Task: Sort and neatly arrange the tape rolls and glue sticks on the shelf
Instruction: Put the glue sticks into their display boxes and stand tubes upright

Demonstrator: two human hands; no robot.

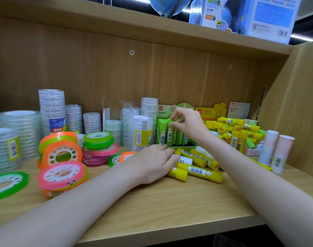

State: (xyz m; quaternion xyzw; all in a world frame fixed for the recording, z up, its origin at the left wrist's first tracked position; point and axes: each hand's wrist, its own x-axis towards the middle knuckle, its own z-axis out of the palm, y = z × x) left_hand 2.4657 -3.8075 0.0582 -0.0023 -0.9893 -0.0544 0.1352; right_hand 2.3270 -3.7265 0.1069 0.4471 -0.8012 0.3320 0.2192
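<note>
— Two hands are over the shelf [170, 202] right now. Where's the left hand [152, 164]?

— Low and near the middle, palm down on the loose yellow glue sticks [196, 168] that lie in a heap on the wood. Its fingers are curled over one or two of them, thumb against a stick with a white cap; how firm that grip is I can't tell.

— And the right hand [187, 122]?

— Raised farther back, above the green display box [158, 134] where green glue sticks [170, 132] stand upright. Thumb and fingers are bent with a gap between them, tips just at the top of one green stick. Touching or pinching, I can't say.

— What else sits to the right?

— More yellow glue sticks [241, 132] jumbled in an open box, with two pale upright sticks [275, 150] nearer the edge.

— The tape?

— All on the left. Clear tape stacks [52, 111] stand along the far wall, wider clear rolls [18, 132] at the far left, and neon tape rolls [62, 154] in pink, orange and green are piled near the front, some leaning, some flat.

— Anything overhead?

— One blue globe box [244, 15] on the board above.
</note>
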